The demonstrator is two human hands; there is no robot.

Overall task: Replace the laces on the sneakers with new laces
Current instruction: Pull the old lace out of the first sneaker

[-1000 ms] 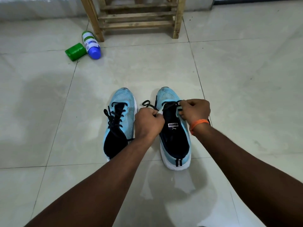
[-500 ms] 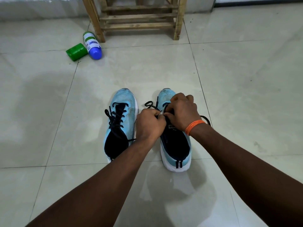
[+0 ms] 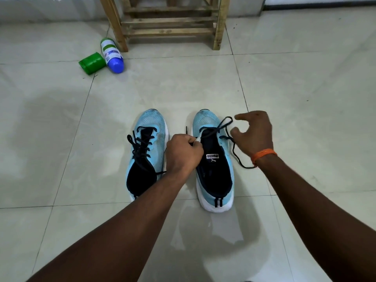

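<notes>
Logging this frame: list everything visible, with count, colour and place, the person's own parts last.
left sneaker: 1, light blue and black, on the floor, dark lace threaded
right sneaker: 1, same colours, beside it
dark lace: 1, black, loose across the right sneaker
bottle: 1, white with blue cap, lying far left
green cap: 1, beside the bottle
wooden rack: 1, far centre
left hand: closed on the lace
right hand: open, orange wristband

You are looking at light-blue sneakers [image 3: 213, 159] showing white soles, black laces [image 3: 234, 147], an orange wristband [image 3: 263, 154], and a green-and-blue bottle [image 3: 112, 54] on pale tiles [image 3: 305, 98].
</notes>
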